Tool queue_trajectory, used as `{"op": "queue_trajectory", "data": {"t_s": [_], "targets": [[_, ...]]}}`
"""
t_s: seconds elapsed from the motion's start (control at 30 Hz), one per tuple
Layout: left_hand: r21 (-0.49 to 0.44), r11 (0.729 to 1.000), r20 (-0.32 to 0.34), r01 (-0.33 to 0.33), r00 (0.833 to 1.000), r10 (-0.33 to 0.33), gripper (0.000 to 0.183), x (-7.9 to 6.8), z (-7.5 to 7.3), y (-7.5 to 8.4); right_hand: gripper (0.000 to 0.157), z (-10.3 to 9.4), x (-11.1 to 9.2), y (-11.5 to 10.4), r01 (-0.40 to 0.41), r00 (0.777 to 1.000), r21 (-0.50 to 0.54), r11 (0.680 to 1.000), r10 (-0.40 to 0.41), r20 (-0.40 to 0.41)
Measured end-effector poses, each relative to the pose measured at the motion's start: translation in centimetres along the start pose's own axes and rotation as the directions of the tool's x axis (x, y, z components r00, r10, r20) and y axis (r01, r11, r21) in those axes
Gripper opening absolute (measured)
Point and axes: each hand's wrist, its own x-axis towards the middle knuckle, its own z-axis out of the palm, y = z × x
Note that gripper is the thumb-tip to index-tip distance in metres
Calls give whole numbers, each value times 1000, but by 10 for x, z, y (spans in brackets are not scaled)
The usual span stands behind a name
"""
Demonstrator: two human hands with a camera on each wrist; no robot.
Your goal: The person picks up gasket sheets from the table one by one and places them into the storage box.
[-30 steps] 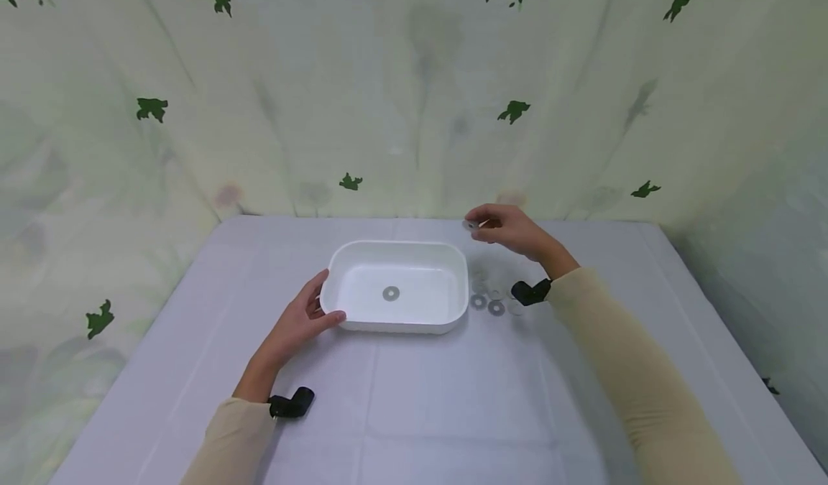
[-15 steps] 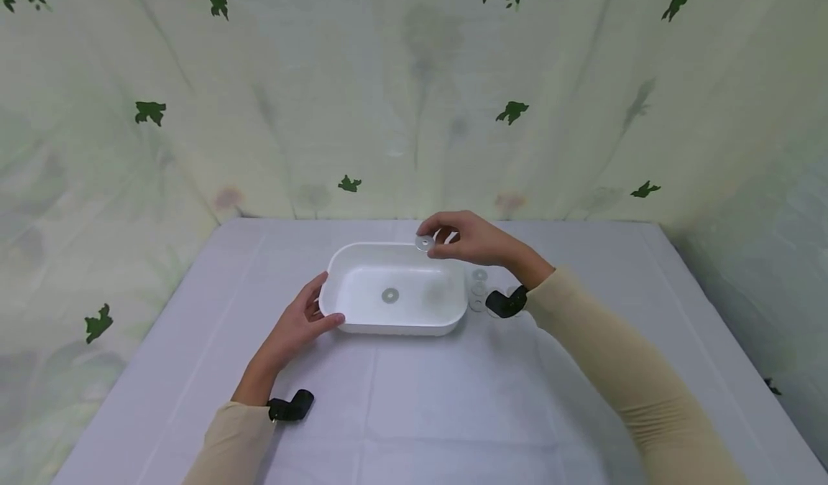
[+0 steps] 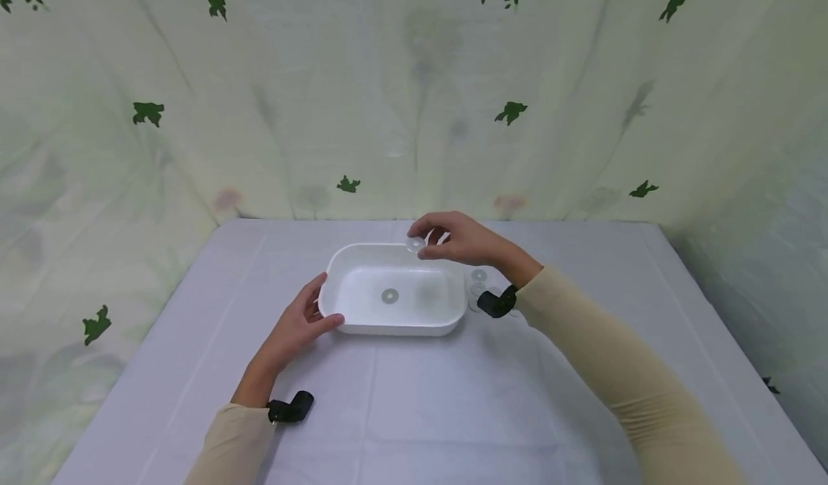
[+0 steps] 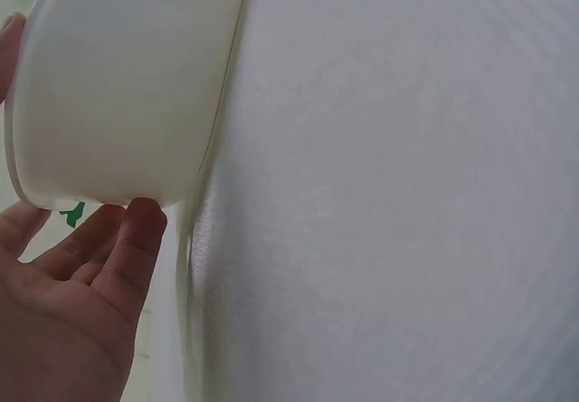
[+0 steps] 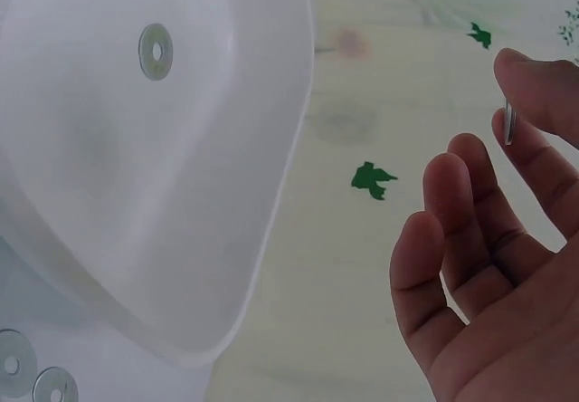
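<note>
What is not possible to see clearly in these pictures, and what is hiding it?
Head view: how many loose washers lie there; the black wrist device covers some.
Right wrist view: the face of the washer in the right hand, seen edge-on.
Left wrist view: the white tray, cut off by the top edge, its inside hidden by its wall.

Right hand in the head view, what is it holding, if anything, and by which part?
A flat washer: the right hand pinches it by its outer rim.
</note>
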Motion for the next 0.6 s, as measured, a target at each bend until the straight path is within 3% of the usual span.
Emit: {"op": "queue_trajectory", "data": {"t_s": [0.6], "targets": [[-24, 1000, 2, -1, 1000, 1, 94, 1, 1, -4, 38, 26, 12, 21, -44, 998, 6, 999, 44, 55]]}}
